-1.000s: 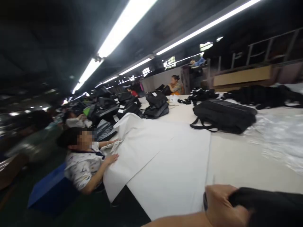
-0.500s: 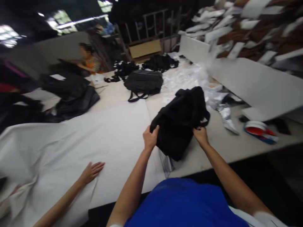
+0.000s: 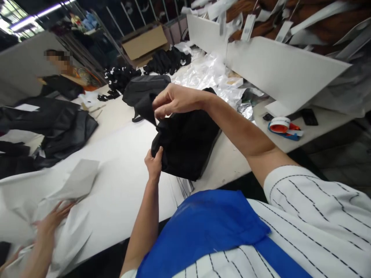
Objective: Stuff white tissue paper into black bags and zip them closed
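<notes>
A black fabric bag is held tilted above the table's front edge, close to my body. My left hand grips its near left edge, thumb on top. My right hand reaches across over the bag and pinches a black flap of cloth at its far left side, lifting it. My forearm hides part of the bag's far side. Just behind, another black bag lies on the table, partly covered by the raised flap.
White sheets lie at left, where a co-worker's hand handles them. Black bags are piled beyond. Clear plastic bags, a white board and a tape dispenser are at right. Another person sits across the table.
My right hand has moved from the bag's right side across to its far left and lifts a flap. The bag has turned. The co-worker's hand has shifted and a sheet corner is raised.
</notes>
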Demonstrator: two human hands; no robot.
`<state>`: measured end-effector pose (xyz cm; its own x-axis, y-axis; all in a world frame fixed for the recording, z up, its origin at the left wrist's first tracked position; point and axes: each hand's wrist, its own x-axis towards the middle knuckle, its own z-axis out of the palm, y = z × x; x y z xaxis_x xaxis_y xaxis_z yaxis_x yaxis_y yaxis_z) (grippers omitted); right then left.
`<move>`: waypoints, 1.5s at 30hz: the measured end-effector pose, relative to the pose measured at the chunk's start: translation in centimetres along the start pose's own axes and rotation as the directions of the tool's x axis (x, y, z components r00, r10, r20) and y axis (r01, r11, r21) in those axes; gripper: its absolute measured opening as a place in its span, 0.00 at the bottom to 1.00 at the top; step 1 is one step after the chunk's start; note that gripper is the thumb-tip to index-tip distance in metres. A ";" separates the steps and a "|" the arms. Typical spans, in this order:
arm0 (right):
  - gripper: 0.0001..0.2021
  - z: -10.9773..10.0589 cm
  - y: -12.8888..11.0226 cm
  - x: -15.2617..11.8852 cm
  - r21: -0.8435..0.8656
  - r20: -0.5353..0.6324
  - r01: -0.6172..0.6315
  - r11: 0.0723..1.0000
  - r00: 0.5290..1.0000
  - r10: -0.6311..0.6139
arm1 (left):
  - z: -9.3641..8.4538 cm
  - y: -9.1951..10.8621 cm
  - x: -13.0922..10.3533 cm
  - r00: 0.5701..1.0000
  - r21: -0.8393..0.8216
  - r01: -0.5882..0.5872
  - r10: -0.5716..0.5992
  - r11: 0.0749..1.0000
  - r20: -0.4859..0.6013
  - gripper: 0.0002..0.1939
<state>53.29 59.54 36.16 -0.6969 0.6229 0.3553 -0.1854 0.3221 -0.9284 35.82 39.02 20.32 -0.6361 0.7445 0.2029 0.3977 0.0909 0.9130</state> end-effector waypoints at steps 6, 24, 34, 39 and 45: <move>0.20 0.0 3.9 -12.6 0.050 0.214 -0.258 0.965 0.946 0.242 | 0.2 -0.4 0.1 0.999 -0.011 0.031 -0.031 0.999 -0.030 0.19; 0.11 11.7 20.1 -28.7 -0.759 0.083 -0.333 0.559 0.802 0.591 | 0.8 -0.3 1.2 0.990 -0.054 0.117 -0.121 0.992 -0.073 0.22; 0.12 8.8 14.3 -28.4 -0.652 0.077 -0.231 0.722 0.927 0.366 | -0.5 1.6 -4.8 0.986 -0.231 0.162 -0.149 0.959 0.073 0.20; 0.21 6.2 5.0 -22.4 -0.670 0.034 0.214 0.711 0.965 -0.259 | -1.0 0.0 -8.0 0.942 -0.594 0.321 -0.317 0.738 0.114 0.19; 0.35 7.5 1.3 -12.1 -0.702 0.516 0.568 0.431 0.821 -0.242 | -0.8 -0.5 -10.6 0.946 -0.686 0.321 -0.256 0.653 0.199 0.22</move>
<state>56.29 47.12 29.88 -0.8851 0.0656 0.4607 0.0104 0.9925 -0.1215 41.82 30.56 17.99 -0.5717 0.8128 -0.1117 -0.3981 -0.1558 0.9040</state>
